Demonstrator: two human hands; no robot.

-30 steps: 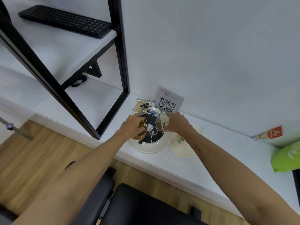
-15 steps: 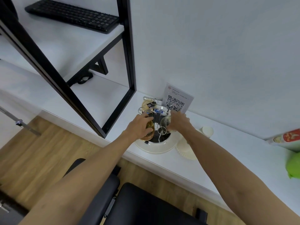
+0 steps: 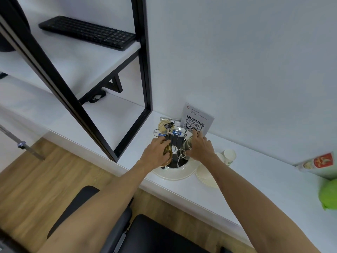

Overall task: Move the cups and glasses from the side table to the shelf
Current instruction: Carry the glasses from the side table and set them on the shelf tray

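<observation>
A metal cup rack (image 3: 174,143) stands on a round white tray (image 3: 173,175) on the white side table (image 3: 246,194). My left hand (image 3: 156,154) is closed around an amber glass (image 3: 168,154) on the rack's left side. My right hand (image 3: 199,148) grips a clear glass (image 3: 187,146) on the rack's right side. Another amber glass (image 3: 164,123) hangs at the rack's far side. Paper cups (image 3: 228,155) lie to the right of my right wrist. The black-framed shelf (image 3: 102,59) rises to the left.
A QR-code card (image 3: 197,119) leans on the wall behind the rack. A black keyboard (image 3: 89,32) lies on the upper shelf board. Paper plates (image 3: 206,177), a red-and-white packet (image 3: 318,162) and a green bag (image 3: 329,194) sit to the right. A black chair (image 3: 145,232) is below.
The view has shifted, so the rack and both hands sit lower and further right in frame. Both hands stay on their glasses at the rack; the paper cups are now uncovered.
</observation>
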